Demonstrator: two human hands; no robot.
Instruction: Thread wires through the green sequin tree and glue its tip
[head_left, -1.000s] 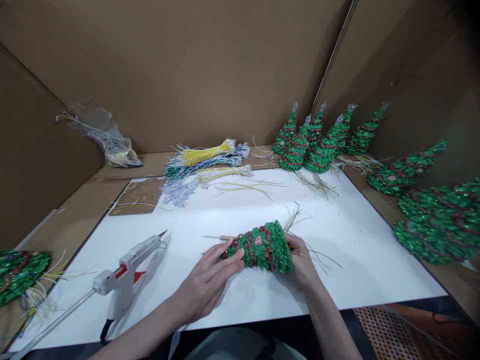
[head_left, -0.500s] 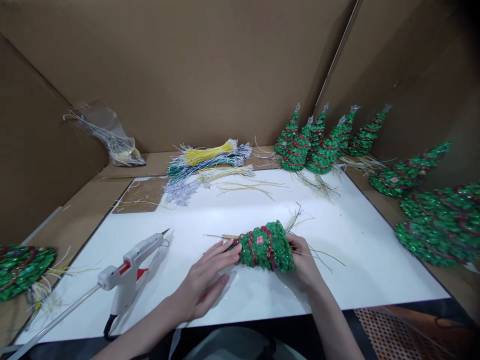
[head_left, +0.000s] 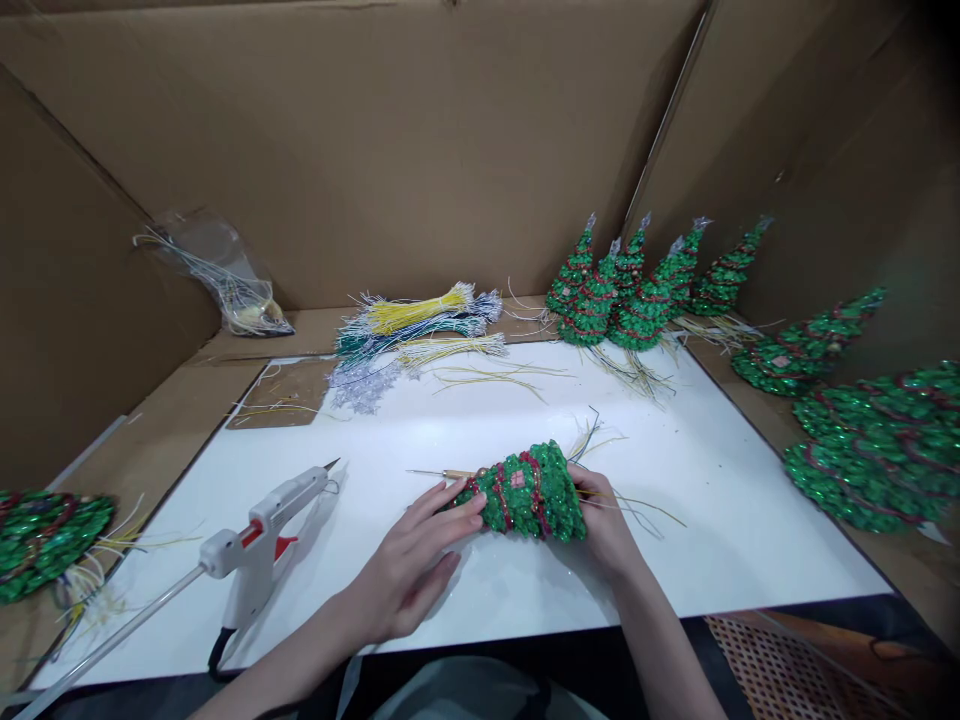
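Note:
A small green beaded Christmas tree (head_left: 529, 492) with red garland and a pink square ornament lies tilted on its side between my hands. Its narrow end points left and is partly hidden under my left hand (head_left: 420, 545), whose fingers reach around it while the thumb is apart. At the wide base, my right hand (head_left: 600, 515) grips the tree, its fingertips hidden behind and in the base. Loose yellow, white and dark wires (head_left: 645, 510) stick out past that hand. Behind the tip lies a thin tool with a wooden handle (head_left: 454, 474) and metal point.
A white hot glue gun (head_left: 259, 545) with its glue stick stands at left. Bundled wires (head_left: 420, 325) and clear star pieces (head_left: 364, 388) lie at the back, near a plastic bag (head_left: 240, 290). More trees (head_left: 641, 300) line the right; another tree (head_left: 52, 540) lies far left. Cardboard walls surround the table.
The view has shifted slightly. The left fingers have moved a little over the tree's narrow end; the right hand keeps its hold on the base.

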